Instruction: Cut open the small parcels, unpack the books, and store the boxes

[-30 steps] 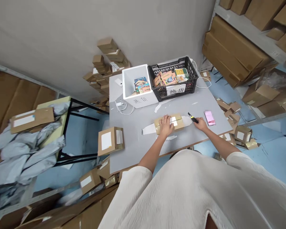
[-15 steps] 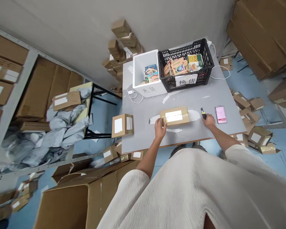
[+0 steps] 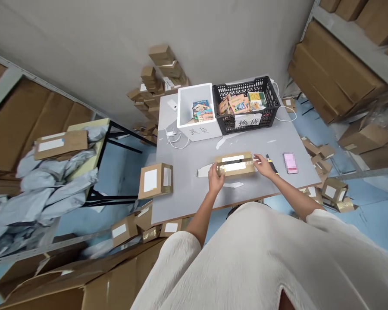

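Note:
A small cardboard box [image 3: 234, 172] lies on the grey table [image 3: 187, 196]. Its top seam is parted, with a dark gap between two flaps that carry white label pieces. My left hand [image 3: 216, 180] grips the box's left end, thumb at the near corner. At the opposite end, the fingers of my right hand [image 3: 263, 166] hold the flap edges. A utility knife [image 3: 272, 165] with a black and yellow handle lies on the table just right of my right hand. What is inside the box cannot be made out.
Behind the box stand a white foam bin [image 3: 198, 131] and a black crate [image 3: 245, 125], both holding books. A pink-screened phone [image 3: 290, 163] lies at the right. Another carton [image 3: 155, 181] sits at the table's left edge. Grey mailing bags [image 3: 35, 206] are heaped farther left.
My right hand has put the knife down on the table and moved left to the box. The box top, closed half a second ago, has parted along its seam. My left hand stays at its left end.

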Motion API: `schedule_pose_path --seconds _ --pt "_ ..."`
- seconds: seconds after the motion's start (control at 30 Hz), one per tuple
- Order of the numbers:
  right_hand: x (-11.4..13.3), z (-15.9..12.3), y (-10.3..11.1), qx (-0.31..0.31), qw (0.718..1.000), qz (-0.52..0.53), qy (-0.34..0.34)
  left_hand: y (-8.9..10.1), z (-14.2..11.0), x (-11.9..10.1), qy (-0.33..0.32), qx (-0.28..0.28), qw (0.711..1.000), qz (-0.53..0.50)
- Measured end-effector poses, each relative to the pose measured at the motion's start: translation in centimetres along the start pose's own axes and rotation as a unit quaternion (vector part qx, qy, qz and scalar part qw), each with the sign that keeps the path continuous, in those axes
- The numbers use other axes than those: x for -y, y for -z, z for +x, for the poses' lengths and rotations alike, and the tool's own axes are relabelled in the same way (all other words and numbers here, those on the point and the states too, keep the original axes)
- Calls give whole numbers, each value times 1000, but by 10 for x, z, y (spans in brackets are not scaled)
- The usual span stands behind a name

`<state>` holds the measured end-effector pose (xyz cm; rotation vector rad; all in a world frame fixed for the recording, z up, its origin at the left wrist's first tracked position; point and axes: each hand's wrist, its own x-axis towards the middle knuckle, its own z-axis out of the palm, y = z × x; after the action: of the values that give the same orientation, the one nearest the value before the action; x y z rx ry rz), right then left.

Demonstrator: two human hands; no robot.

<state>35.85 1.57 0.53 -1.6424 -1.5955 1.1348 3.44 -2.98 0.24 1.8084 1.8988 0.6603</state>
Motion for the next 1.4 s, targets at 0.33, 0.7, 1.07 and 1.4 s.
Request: schedule_pose_path --seconds 0.33,0.7,1.07,1.4 --pt "53 32 6 5 996 -43 75 -9 -8 14 -46 -5 993 -111" --pt "72 79 15 178 937 -291 71 20 -11 -15 -57 -15 998 -22" --pt "72 46 -27 95 896 -428 74 33 -4 -31 -222 207 949 88" --pt "49 52 4 69 957 -264 97 54 -13 -27 -241 140 952 126"
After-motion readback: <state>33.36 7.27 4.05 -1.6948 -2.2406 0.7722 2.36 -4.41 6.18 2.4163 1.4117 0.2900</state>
